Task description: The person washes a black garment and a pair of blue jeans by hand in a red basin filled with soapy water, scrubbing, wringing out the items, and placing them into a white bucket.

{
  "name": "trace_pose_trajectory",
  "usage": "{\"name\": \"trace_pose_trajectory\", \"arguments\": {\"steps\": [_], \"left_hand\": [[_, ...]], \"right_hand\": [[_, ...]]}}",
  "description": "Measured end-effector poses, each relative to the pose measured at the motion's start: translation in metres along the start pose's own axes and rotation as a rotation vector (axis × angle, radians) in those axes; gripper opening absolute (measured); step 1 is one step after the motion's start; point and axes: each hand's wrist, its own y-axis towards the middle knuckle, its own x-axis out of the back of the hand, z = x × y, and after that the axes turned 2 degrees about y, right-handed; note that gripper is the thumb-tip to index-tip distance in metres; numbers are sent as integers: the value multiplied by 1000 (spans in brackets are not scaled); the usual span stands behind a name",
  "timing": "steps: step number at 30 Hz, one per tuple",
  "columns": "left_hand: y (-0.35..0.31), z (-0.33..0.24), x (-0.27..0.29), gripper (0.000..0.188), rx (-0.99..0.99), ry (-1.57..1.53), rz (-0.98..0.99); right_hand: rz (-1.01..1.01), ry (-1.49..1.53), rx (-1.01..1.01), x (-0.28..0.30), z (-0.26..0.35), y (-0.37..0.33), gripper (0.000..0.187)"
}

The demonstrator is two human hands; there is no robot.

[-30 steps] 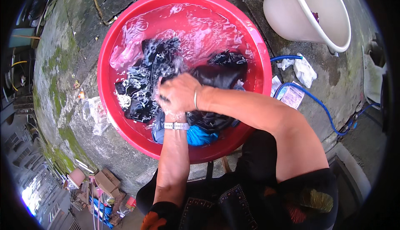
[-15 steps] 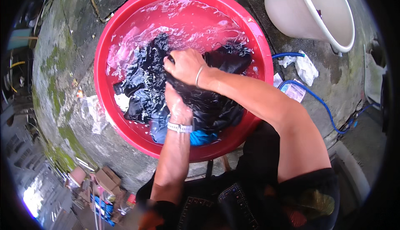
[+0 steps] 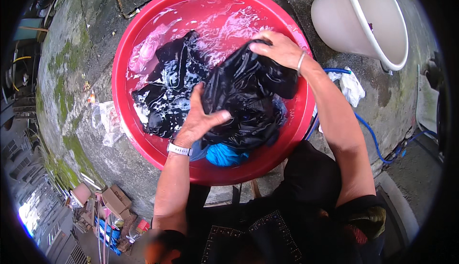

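Note:
A wet black garment point(image 3: 244, 101), shiny and bunched, lies in the right half of a red basin point(image 3: 128, 27) of sudsy water. My right hand point(image 3: 282, 50), with a bracelet at its wrist, grips the garment's upper edge; some fingers are hidden behind the cloth. Against the garment's left side rests my left hand point(image 3: 198, 120), thumb and forefinger spread wide, a white watch band on that wrist. Left of it, another black cloth point(image 3: 174, 68) floats, streaked with foam. A pink cloth point(image 3: 145, 53) is by the left wall, and a bright blue cloth point(image 3: 226, 155) shows at the near side.
A large white tub point(image 3: 339, 20) stands beyond the basin at the right. A blue hose point(image 3: 372, 129) curves over the concrete beside a white plastic bag point(image 3: 353, 89). Another clear bag point(image 3: 109, 123) lies left of the basin. Cardboard boxes point(image 3: 116, 201) and clutter sit at lower left.
My right hand has moved right and away from me, spreading the black garment toward the right wall. My left hand has shifted slightly left, and the two hands are now farther apart.

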Motion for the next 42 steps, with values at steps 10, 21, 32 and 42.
{"name": "trace_pose_trajectory", "arguments": {"steps": [10, 21, 32, 42], "left_hand": [[-27, -38, 87, 40, -186, 505, -401], [-104, -196, 186, 38, -444, 972, -761], [-87, -60, 115, 46, 39, 1115, -311], [-64, 17, 111, 48, 78, 531, 203]], "right_hand": [[-84, -127, 355, 40, 74, -31, 34], [-442, -336, 714, 100, 218, -62, 33], [-204, -554, 604, 3, 101, -60, 37], [321, -143, 44, -24, 29, -35, 64]]}}
